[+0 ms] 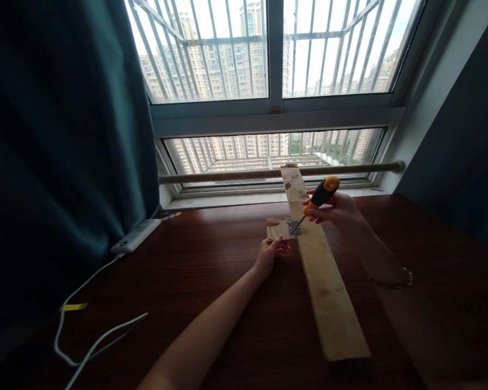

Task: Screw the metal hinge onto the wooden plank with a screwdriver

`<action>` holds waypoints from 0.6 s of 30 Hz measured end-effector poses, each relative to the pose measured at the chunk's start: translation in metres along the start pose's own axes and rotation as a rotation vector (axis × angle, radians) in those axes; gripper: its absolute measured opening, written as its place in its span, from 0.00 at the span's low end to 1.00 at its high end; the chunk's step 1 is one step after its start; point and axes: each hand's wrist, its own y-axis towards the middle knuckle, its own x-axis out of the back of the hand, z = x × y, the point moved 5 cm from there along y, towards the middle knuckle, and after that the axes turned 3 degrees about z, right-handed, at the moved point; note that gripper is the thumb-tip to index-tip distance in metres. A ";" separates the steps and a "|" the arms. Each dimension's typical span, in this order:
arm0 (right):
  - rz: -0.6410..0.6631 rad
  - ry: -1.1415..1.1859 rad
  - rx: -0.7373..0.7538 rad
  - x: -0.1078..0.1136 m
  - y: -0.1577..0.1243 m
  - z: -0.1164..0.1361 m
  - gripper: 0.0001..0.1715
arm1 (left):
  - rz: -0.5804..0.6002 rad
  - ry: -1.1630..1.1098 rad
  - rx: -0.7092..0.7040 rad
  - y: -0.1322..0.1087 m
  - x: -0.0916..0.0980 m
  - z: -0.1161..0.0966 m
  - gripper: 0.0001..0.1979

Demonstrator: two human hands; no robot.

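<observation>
A long wooden board (pixel 326 281) lies on the dark table, its far end reaching up over the rail at the window. A short wooden block (pixel 277 226) sits against its left side. Across the joint between them is a metal hinge (pixel 294 227) with screw holes. My right hand (pixel 336 210) grips a yellow and black screwdriver (pixel 322 194), tilted, with its tip at the hinge. My left hand (pixel 271 253) holds the near edge of the short block, thumb on top and fingers partly hidden beneath.
A white power strip (pixel 136 236) with a white cable (pixel 71 295) lies at the left near the blue curtain (pixel 117 108). A yellow tag (pixel 75 307) is on the cable. A metal rail (pixel 228 175) runs before the barred window.
</observation>
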 end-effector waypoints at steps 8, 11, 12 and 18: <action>-0.292 -0.311 0.129 0.003 0.000 -0.011 0.20 | 0.008 -0.001 0.018 0.000 0.000 -0.001 0.17; -0.215 -0.240 0.084 -0.002 -0.002 -0.008 0.20 | 0.001 0.001 0.021 0.000 0.001 0.000 0.17; -0.159 -0.182 0.058 -0.004 -0.003 -0.006 0.22 | -0.001 0.000 0.021 0.000 0.001 0.000 0.17; 0.154 0.060 -0.065 -0.011 -0.008 0.004 0.27 | -0.005 0.000 0.028 0.000 -0.001 -0.001 0.18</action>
